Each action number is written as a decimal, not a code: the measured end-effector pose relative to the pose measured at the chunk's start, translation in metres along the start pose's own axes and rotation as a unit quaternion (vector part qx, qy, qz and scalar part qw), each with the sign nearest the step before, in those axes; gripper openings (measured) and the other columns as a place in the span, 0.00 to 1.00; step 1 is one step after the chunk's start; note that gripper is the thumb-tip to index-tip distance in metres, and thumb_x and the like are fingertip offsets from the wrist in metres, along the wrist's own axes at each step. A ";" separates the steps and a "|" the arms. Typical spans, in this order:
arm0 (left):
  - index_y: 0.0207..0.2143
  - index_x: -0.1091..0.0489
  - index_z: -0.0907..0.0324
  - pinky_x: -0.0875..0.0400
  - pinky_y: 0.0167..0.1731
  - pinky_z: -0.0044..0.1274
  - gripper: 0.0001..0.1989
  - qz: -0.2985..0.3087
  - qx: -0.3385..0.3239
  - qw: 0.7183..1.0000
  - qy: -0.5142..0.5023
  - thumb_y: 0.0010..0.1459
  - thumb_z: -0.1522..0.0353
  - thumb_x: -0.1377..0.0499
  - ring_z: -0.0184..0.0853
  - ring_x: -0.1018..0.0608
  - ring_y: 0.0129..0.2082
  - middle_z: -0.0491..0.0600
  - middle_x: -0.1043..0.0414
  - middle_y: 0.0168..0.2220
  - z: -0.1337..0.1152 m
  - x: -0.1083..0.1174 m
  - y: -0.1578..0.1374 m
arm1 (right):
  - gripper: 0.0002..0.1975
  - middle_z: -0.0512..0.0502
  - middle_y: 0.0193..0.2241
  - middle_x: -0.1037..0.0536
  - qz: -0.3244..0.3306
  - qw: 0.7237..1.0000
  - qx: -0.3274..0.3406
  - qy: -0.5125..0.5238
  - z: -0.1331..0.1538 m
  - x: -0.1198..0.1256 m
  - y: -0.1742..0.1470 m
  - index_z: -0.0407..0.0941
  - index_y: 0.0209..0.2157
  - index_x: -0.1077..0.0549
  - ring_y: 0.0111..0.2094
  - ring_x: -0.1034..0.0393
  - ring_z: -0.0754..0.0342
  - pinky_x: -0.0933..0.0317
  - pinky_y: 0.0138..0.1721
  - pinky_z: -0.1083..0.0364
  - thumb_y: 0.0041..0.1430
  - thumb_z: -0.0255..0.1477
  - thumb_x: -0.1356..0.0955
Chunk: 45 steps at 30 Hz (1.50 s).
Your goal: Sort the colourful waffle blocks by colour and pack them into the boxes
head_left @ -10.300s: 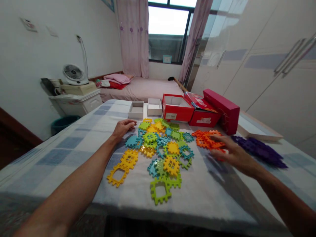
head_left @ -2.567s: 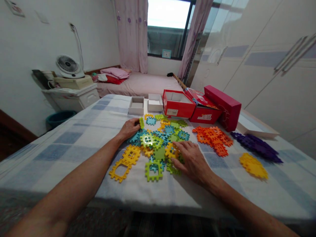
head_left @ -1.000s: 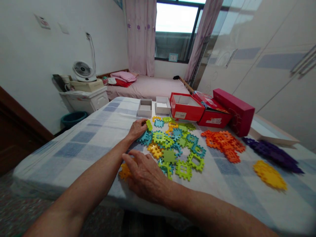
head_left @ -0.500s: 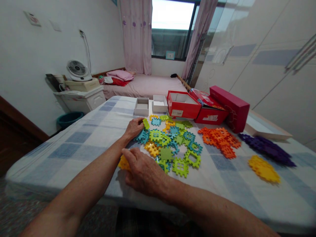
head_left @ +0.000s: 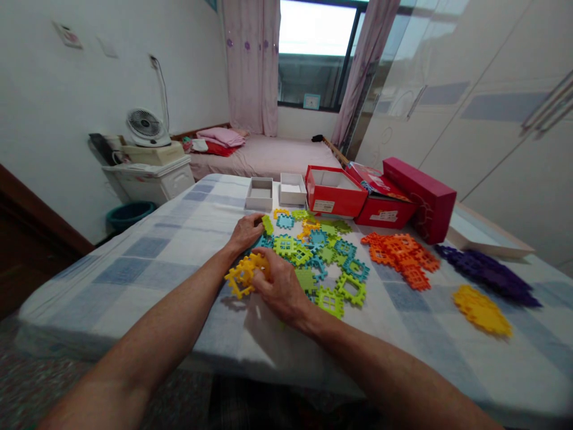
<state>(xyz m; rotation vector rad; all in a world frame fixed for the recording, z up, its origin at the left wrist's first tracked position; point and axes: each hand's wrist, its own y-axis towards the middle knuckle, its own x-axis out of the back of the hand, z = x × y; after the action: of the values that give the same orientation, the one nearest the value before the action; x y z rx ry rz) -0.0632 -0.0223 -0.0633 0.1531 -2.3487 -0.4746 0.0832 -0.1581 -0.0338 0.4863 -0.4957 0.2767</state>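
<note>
My right hand point(head_left: 286, 286) is closed on several yellow interlocking plastic tiles point(head_left: 242, 278), lifted over the near edge of the pile; some have open frames. Farther back, my left hand point(head_left: 248, 232) has its fingers closed on a small lime-green interlocking tile point(head_left: 267, 224), tilted on edge at the pile's left side. Beside and under that hand lie blue tiles point(head_left: 267, 241), partly hidden. The mixed pile holds lime-green tiles point(head_left: 330, 302), teal tiles point(head_left: 356, 269) and a few yellow ones point(head_left: 310, 227). My right hand covers part of the pile.
Sorted to the right are orange tiles point(head_left: 400, 251), purple tiles point(head_left: 492, 278) and a yellow stack point(head_left: 481, 310). Along the back stand two small white boxes point(head_left: 259, 200), a red box point(head_left: 335, 200), another red box point(head_left: 385, 214) and a crimson box point(head_left: 421, 197). A checked cloth point(head_left: 147, 275) covers the table.
My right hand has turned and lifted the yellow tiles, so they now show more fully to the left of its fingers. My left hand stays at the green tile. The view has shifted slightly.
</note>
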 end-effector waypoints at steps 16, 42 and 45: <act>0.43 0.25 0.57 0.30 0.38 0.22 0.22 0.032 0.004 0.999 0.014 0.48 0.61 0.49 0.38 0.22 0.38 0.47 0.21 0.38 -0.004 0.006 -0.001 | 0.21 0.45 0.45 0.31 -0.132 0.974 -0.135 0.123 -0.016 0.156 -0.041 0.45 0.51 0.36 0.36 0.28 0.55 0.25 0.32 0.53 0.54 0.33 0.36; 0.42 0.26 0.59 0.30 0.41 0.28 0.23 0.054 0.028 0.997 0.044 0.46 0.60 0.49 0.43 0.22 0.40 0.52 0.23 0.42 -0.004 0.009 0.000 | 0.24 0.38 0.55 0.33 -0.133 0.793 -0.162 -0.572 -0.120 0.258 -0.167 0.47 0.51 0.29 0.58 0.45 0.37 0.47 0.53 0.36 0.57 0.43 0.38; 0.43 0.26 0.59 0.30 0.41 0.26 0.23 0.052 0.022 0.998 0.036 0.46 0.61 0.48 0.42 0.23 0.40 0.51 0.22 0.41 -0.004 0.008 -0.001 | 0.21 0.39 0.54 0.31 -0.105 0.791 -0.171 -0.578 -0.121 0.253 -0.170 0.47 0.49 0.28 0.59 0.46 0.37 0.48 0.54 0.36 0.59 0.40 0.40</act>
<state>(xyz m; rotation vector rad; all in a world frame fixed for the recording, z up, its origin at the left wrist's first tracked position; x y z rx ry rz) -0.0665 -0.0262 -0.0559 0.0682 -2.2851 -0.3607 0.4065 -0.2065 -0.0611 0.2997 -1.6522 -0.3841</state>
